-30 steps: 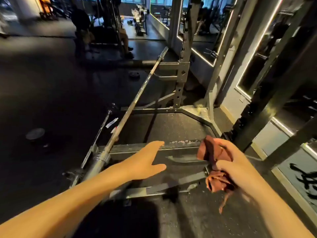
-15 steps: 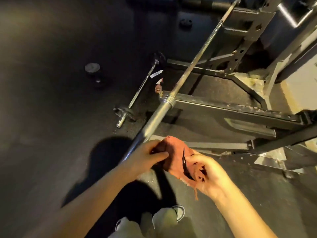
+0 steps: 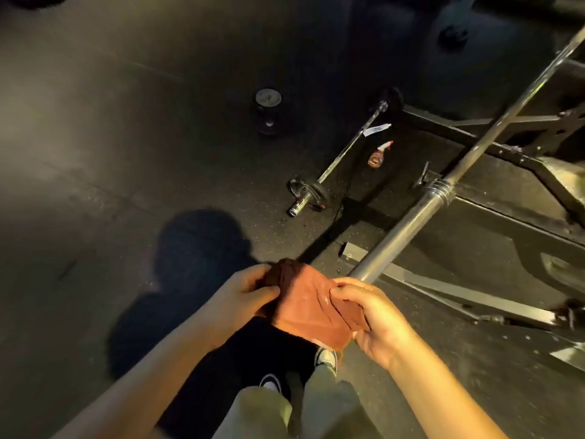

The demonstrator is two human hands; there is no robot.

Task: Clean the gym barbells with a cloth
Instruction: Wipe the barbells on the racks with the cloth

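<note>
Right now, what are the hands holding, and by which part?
A rust-red cloth, stretched between both: the left hand grips its bunched left end, the right hand pinches its right edge.

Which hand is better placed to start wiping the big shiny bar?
Probably the right hand: it pinches the cloth right beside the near end of the big barbell. The left hand grips the cloth's other edge, farther from that bar.

Cloth (image 3: 311,304) is pinched btwn left hand (image 3: 243,296) & right hand (image 3: 372,315); barbell (image 3: 408,228) end is hidden just behind grip, rising up-right.
</note>
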